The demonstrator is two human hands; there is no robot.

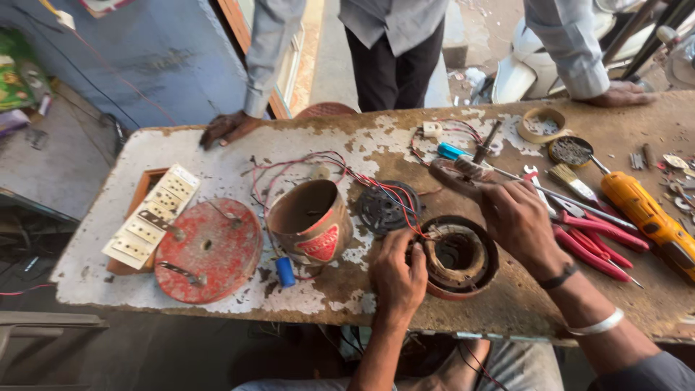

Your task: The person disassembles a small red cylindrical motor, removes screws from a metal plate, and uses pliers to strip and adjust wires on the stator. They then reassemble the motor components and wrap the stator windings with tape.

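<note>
A round copper-wound motor coil point(459, 258) in a dark ring lies near the table's front edge. My left hand point(397, 273) rests on its left rim, fingers pinching the red and black wires point(376, 185) that run into it. My right hand point(515, 214) hovers over the coil's right side and grips a wooden-handled tool point(455, 172) that points left. A rusty cylindrical housing point(310, 221) with a red label lies on its side just left of my left hand. A black slotted disc point(384, 206) sits behind it.
A red round plate point(208, 250) and a white switch board point(150, 216) lie at the left. Red pliers point(594, 242), an orange drill point(651, 221), a brush point(570, 179) and screwdrivers crowd the right. Another person stands across the worn table point(217, 156), both hands point(226, 127) resting on it.
</note>
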